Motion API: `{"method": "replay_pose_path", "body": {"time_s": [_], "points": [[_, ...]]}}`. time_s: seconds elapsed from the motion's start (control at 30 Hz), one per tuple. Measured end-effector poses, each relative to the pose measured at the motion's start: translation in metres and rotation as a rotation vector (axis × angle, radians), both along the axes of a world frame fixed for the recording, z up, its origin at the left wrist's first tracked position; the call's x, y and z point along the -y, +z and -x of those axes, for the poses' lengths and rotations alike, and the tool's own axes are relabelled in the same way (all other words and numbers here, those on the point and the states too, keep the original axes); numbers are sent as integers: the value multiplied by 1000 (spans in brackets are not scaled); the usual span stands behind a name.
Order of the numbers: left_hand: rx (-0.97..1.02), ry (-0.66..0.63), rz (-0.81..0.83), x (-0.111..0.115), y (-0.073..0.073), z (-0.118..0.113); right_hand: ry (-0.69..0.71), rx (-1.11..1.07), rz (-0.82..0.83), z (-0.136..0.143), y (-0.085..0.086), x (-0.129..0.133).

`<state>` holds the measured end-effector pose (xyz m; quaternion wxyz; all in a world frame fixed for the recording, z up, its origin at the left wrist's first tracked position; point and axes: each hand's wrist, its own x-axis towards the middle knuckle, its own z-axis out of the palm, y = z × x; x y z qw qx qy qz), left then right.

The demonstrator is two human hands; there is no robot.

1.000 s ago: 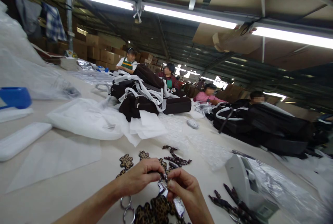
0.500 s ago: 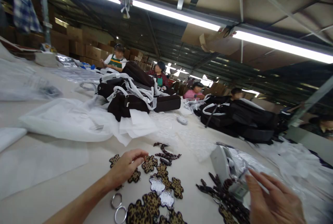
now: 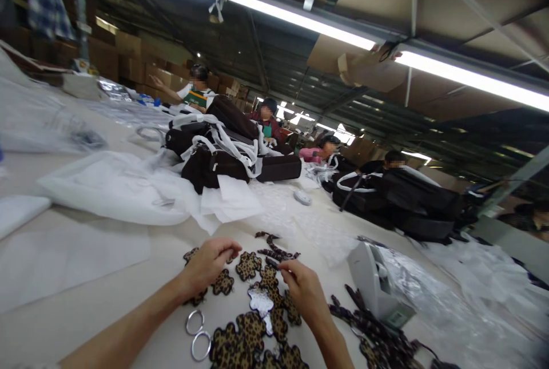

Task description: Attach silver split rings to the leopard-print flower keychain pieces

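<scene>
My left hand [image 3: 212, 263] is above the table with thumb and fingertips pinched together; what they hold, if anything, is too small to make out. Beneath and beside it lie leopard-print flower-shaped pieces [image 3: 247, 266]. My right hand [image 3: 304, 289] reaches in from the lower right, its thumb and forefinger closed at the end of a small dark strap bundle [image 3: 274, 254]. Whether it grips the strap I cannot tell. A flower-shaped piece with a shiny silver face [image 3: 260, 301] lies between the hands. Two metal rings [image 3: 201, 346] rest left of the larger leopard-print pieces [image 3: 251, 329].
A grey-white box-like device [image 3: 373, 280] stands at right, with a pile of dark patterned straps [image 3: 364, 320] before it. Dark bags with white-wrapped straps [image 3: 223, 157] lie farther back. Foam sheets [image 3: 115, 186] and clear plastic [image 3: 463, 300] flank the work. Several people sit beyond.
My right hand has moved left from beside the grey-white device to the flower pieces. My left hand has stayed nearly in place. One silver-faced piece is now largely covered.
</scene>
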<state>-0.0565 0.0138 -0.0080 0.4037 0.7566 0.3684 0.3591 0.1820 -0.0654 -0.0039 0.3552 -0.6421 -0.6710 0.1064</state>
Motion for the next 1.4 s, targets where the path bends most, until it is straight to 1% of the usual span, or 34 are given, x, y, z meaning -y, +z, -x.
{"method": "replay_pose_path", "body": {"time_s": [0.07,0.17,0.23,0.27,0.33,0.4,0.47,0.53,0.6,0.7,0.77,0.8,0.87,0.97,1.0,1.03,1.1,1.17,1.27,1.4], "points": [[64,72,7,-9,-3,5,79,-11,30,19,1,-2],[139,161,-4,-18,-6,11,304,10,113,57,4,7],[149,177,-16,-20,-6,12,446,51,168,82,5,18],[147,175,-25,-19,-6,11,487,87,200,93,5,23],[127,159,-50,-16,-6,8,497,201,271,111,2,32],[104,149,-70,-14,-6,6,443,345,348,123,-3,37],[90,150,-75,-12,-7,6,377,437,398,129,-7,40],[88,155,-73,-12,-8,6,354,442,410,130,-9,40],[90,156,-67,-12,-8,7,355,388,390,128,-9,40],[86,148,-55,-11,-9,6,352,264,364,124,-9,38],[90,135,-41,-10,-9,6,365,131,357,122,-12,35],[96,125,-30,-9,-9,5,372,29,361,121,-13,33],[121,105,7,-8,-8,4,346,-283,417,115,-16,28],[172,52,95,-6,-4,3,191,-864,492,101,-14,21],[198,21,143,-4,-2,2,141,-1001,490,95,-12,19],[223,-15,196,-2,0,1,101,-1083,473,89,-9,18],[252,-89,299,4,4,-1,62,-1101,431,79,-3,17],[237,-155,367,11,7,-4,61,-1022,380,74,-1,18],[220,-248,430,20,8,-9,84,-933,303,71,-2,18],[274,-288,550,28,7,-15,60,-920,203,68,-7,18]]}}
